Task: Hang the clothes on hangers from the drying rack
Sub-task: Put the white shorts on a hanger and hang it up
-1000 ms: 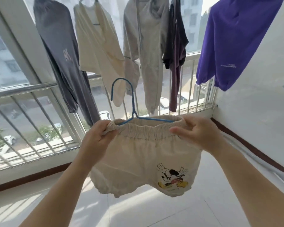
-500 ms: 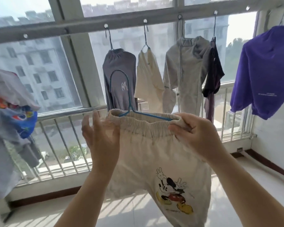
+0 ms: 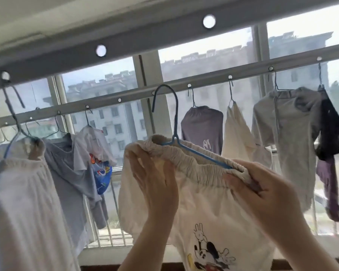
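The cream shorts (image 3: 194, 202) ride on a blue hanger (image 3: 176, 139), raised near the drying rack rail (image 3: 204, 81). The right hand (image 3: 262, 192) pinches the waistband's right end; the left hand (image 3: 155, 184) lies flat with straight fingers against the left side. To hang it well, level the hanger and guide its hook into the free hole (image 3: 153, 92) left of the grey garment (image 3: 202, 130).

The bottom edge cuts off the cream shorts (image 3: 204, 202) and their cartoon print (image 3: 207, 249). The blue hanger (image 3: 173, 122) hides its left arm inside the waistband. The right hand (image 3: 262, 194) covers the waistband's end. The white skirt (image 3: 27, 202) runs off the left edge.
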Motion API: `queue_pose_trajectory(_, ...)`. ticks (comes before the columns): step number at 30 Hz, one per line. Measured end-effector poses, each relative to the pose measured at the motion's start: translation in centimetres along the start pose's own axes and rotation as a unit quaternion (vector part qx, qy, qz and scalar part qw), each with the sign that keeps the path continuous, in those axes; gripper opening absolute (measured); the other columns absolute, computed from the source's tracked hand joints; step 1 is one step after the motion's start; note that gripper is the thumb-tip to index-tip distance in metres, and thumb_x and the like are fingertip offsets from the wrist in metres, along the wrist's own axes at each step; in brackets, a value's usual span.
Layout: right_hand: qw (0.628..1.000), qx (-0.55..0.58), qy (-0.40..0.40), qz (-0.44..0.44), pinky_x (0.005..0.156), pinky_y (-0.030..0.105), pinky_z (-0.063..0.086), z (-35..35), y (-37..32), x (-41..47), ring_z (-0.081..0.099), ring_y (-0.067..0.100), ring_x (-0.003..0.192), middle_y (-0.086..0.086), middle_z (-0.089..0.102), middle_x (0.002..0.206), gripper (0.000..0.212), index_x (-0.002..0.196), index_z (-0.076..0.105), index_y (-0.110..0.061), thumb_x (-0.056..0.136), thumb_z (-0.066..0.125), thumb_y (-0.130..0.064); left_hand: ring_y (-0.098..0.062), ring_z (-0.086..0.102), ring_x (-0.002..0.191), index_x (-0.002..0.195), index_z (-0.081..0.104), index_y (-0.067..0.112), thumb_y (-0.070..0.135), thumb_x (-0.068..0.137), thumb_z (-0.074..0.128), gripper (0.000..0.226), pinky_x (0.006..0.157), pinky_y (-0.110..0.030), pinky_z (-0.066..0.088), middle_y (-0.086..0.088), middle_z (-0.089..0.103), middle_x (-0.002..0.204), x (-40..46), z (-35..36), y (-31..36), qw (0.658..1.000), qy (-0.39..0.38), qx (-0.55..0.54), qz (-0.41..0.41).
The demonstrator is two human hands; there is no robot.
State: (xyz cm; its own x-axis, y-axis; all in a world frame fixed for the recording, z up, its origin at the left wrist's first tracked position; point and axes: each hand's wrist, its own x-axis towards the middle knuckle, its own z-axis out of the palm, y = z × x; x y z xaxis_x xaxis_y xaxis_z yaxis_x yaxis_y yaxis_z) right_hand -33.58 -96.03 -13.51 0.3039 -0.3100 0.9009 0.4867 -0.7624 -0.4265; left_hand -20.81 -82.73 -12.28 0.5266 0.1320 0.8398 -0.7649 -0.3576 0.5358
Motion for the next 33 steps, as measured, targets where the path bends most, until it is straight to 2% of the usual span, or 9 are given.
queue_pose_trajectory(2,1.000,0.008,0.017,-0.008,0.050,0.023,0.047,1.1,-0.9,0.4,0.060,0.003,0.059,-0.022,0.065,0.084,0.023,0.101,0.061,-0.043,0.079,0.066,-0.044,-0.012,-0.011,0.141,0.145,-0.004,0.014,0.037,0.086,0.034,0.074,0.115,-0.029,-0.003,-0.007,-0.009,0.155,1.5,-0.7,0.0,1.000,0.018,-0.005,0.019)
queue_pose_trajectory(4,0.999,0.029,0.034,-0.017,0.052,0.024,0.048,1.9,-1.8,0.6,0.060,0.002,0.059,-0.022,0.064,0.084,0.026,0.102,0.059,-0.044,0.076,0.064,-0.040,-0.010,-0.011,0.141,0.146,-0.002,0.013,0.036,0.088,0.034,0.072,0.115,-0.028,-0.003,-0.006,-0.008,0.155,2.8,-1.6,0.1,0.998,0.040,-0.010,0.046)
queue_pose_trajectory(8,0.997,0.035,0.051,-0.051,0.052,0.029,0.050,3.0,-3.7,1.1,0.061,0.005,0.060,-0.017,0.064,0.088,0.028,0.105,0.059,-0.042,0.079,0.069,-0.042,-0.007,-0.007,0.141,0.146,0.001,0.012,0.044,0.088,0.030,0.072,0.110,-0.012,-0.007,-0.005,-0.003,0.156,4.6,-3.1,0.6,0.994,0.080,-0.019,0.077)
queue_pose_trajectory(12,0.995,0.018,0.066,-0.073,0.054,0.025,0.044,3.9,-5.2,2.1,0.058,0.009,0.064,-0.008,0.065,0.079,0.024,0.100,0.067,-0.033,0.077,0.062,-0.039,-0.007,-0.005,0.141,0.146,0.001,0.013,0.036,0.089,0.032,0.068,0.108,-0.008,-0.007,-0.004,-0.001,0.156,6.4,-4.0,1.0,0.992,0.095,-0.022,0.081)
queue_pose_trajectory(14,0.994,0.015,0.079,-0.072,0.053,0.026,0.043,4.3,-5.8,2.5,0.058,0.011,0.068,-0.007,0.067,0.074,0.024,0.098,0.070,-0.030,0.077,0.061,-0.037,-0.008,-0.003,0.141,0.146,0.003,0.013,0.035,0.089,0.033,0.068,0.109,-0.011,-0.006,-0.005,0.001,0.156,7.3,-4.3,1.2,0.991,0.095,-0.021,0.090)
queue_pose_trajectory(17,0.993,0.014,0.088,-0.072,0.050,0.023,0.043,4.7,-6.4,3.1,0.058,0.009,0.070,-0.017,0.064,0.073,0.028,0.099,0.069,-0.029,0.079,0.054,-0.041,-0.012,-0.001,0.142,0.146,0.004,0.011,0.034,0.090,0.033,0.067,0.112,-0.020,-0.001,-0.006,0.003,0.155,8.5,-4.6,1.6,0.990,0.094,-0.018,0.108)
queue_pose_trajectory(20,0.993,0.012,0.096,-0.065,0.047,0.023,0.044,5.0,-6.6,3.7,0.057,0.010,0.068,-0.020,0.062,0.071,0.026,0.101,0.069,-0.029,0.080,0.055,-0.039,-0.016,0.000,0.142,0.146,0.005,0.010,0.033,0.089,0.032,0.066,0.112,-0.020,-0.001,-0.008,0.005,0.155,9.6,-4.7,2.0,0.989,0.092,-0.010,0.116)
queue_pose_trajectory(25,0.992,0.000,0.105,-0.069,0.046,0.028,0.050,5.6,-7.0,4.9,0.054,-0.001,0.054,-0.017,0.066,0.075,0.022,0.100,0.069,-0.026,0.081,0.059,-0.031,-0.017,0.001,0.142,0.146,0.006,0.009,0.034,0.088,0.031,0.067,0.111,-0.020,-0.002,-0.009,0.006,0.155,10.9,-4.3,1.9,0.990,0.086,-0.012,0.113)
queue_pose_trajectory(33,0.992,-0.035,0.092,-0.076,0.043,0.036,0.050,6.6,-7.0,6.3,0.056,0.010,0.052,-0.009,0.064,0.068,0.013,0.097,0.069,-0.025,0.085,0.065,-0.024,-0.019,0.003,0.142,0.145,0.005,0.012,0.037,0.088,0.030,0.068,0.111,-0.025,0.000,-0.009,0.007,0.155,12.3,-3.8,0.9,0.992,0.083,-0.013,0.091)
